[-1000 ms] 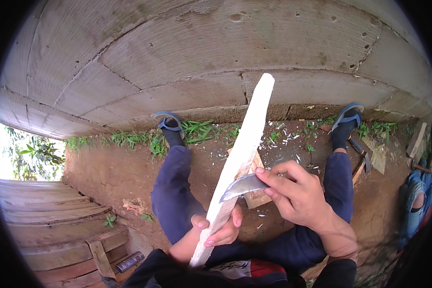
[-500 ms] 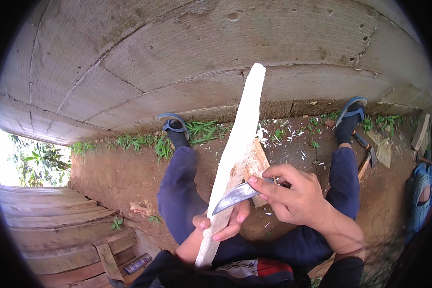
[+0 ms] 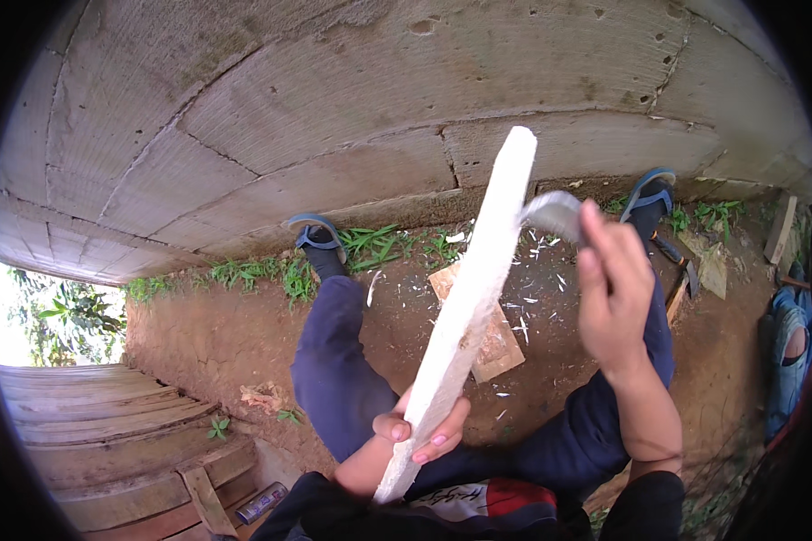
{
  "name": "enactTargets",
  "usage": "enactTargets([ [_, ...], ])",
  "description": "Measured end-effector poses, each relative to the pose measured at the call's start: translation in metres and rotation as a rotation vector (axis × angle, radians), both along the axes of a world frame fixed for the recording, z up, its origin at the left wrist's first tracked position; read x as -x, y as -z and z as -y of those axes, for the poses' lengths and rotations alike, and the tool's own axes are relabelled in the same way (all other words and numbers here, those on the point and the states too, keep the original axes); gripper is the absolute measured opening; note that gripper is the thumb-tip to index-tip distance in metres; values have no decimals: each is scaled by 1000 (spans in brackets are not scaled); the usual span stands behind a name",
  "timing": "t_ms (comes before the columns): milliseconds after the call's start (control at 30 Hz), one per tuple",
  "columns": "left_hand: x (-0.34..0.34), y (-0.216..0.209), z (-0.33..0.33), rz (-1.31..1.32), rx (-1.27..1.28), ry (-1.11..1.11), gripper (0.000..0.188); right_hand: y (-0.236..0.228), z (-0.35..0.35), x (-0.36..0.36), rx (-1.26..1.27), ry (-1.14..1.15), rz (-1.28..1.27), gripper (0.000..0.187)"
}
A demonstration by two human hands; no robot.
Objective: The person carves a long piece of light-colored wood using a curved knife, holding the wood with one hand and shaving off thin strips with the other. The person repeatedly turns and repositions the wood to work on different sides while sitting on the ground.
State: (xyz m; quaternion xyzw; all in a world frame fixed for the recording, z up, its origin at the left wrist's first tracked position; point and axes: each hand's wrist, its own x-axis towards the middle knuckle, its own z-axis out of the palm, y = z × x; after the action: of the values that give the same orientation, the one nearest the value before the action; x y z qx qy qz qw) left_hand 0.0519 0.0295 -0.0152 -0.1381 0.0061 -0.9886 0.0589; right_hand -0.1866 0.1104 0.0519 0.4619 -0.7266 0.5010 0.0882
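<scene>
Head view: left hand point(image 3: 446, 430) gripping the stick point(image 3: 478, 293) near its lower end, stick slanting over a block point(image 3: 501, 354). Right hand point(image 3: 615, 302) blurring, fingers holding the blade point(image 3: 555, 213), now sitting farther up the stick; shaving likely covering the far stretch too.

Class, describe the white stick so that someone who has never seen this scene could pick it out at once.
Start at the grey wall across the top, then come down between the dark-trousered legs. There a long white stick slants up from the person's left grip. Unlike the short brown board on the ground behind it, it is bright, slender and held aloft.
</scene>
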Motion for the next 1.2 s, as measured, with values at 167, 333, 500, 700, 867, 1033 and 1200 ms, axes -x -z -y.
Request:
enactTargets([
  [167, -2, -2, 18, 127, 54, -101, 79, 5, -1, -41, -169, -405, -188, 48],
  [333, -2, 3, 21, 151, 75, -150, 82, 18, -5, -55, -203, -469, -83, 48],
  [500, -3, 0, 19, 198, 47, -132, 84, 20, -4, -57, -179, -412, -119, 49],
  [700, 1, -4, 13, 202, 63, -106, 80, 18, 0, -50, -115, -240, -171, 52],
  [867, 1, 0, 10, 255, 83, -132, 80, 9, -3, -35, -135, -217, -132, 49],
  [1033, -1, 2, 1, 269, 186, -204, 82, 1, -1, 5, -68, 53, -27, 31],
  [1200, -3, -7, 17, 379, 167, -248, 88, 14, -7, -51, -201, -418, -132, 43],
])
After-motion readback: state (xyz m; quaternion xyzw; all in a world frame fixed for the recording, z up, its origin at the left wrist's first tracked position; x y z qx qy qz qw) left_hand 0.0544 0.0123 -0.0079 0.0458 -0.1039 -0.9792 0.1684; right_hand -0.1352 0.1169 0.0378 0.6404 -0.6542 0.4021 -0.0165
